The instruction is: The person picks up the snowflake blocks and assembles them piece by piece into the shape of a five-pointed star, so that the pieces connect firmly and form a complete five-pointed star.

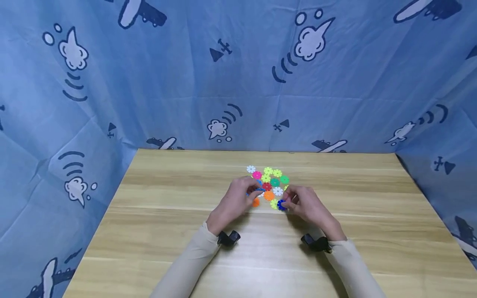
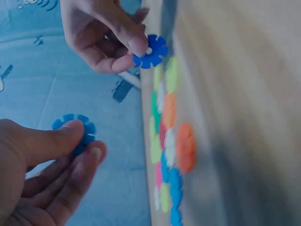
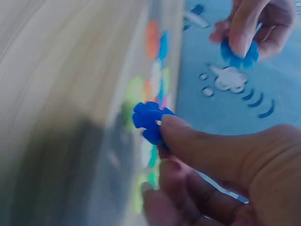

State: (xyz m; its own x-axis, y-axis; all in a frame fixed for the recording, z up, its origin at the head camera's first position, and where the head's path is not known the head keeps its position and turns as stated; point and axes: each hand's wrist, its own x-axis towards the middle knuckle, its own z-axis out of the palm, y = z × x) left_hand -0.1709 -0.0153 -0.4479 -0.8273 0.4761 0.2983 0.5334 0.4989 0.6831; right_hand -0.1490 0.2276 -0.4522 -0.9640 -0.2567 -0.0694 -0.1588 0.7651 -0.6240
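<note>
My left hand (image 1: 234,199) pinches a light blue notched plastic disc (image 2: 89,132) between thumb and fingers, raised off the table in the left wrist view. Across from it, my right hand (image 1: 306,205) holds a dark blue notched disc (image 3: 147,117) by its edge, thumb on top. Both discs are apart from each other. Beyond and between the hands lie several flat discs of the same kind, among them a red disc (image 1: 266,186), an orange disc (image 1: 269,196), a white disc (image 1: 277,191) and a teal disc (image 1: 275,182). The left hand partly hides some discs.
The discs lie on a wood-grain table (image 1: 160,231). Farther back are a pink disc (image 1: 256,175) and a yellow disc (image 1: 268,170); a second orange disc (image 1: 256,203) sits near the left hand. A blue printed curtain (image 1: 246,82) borders the table's back and sides.
</note>
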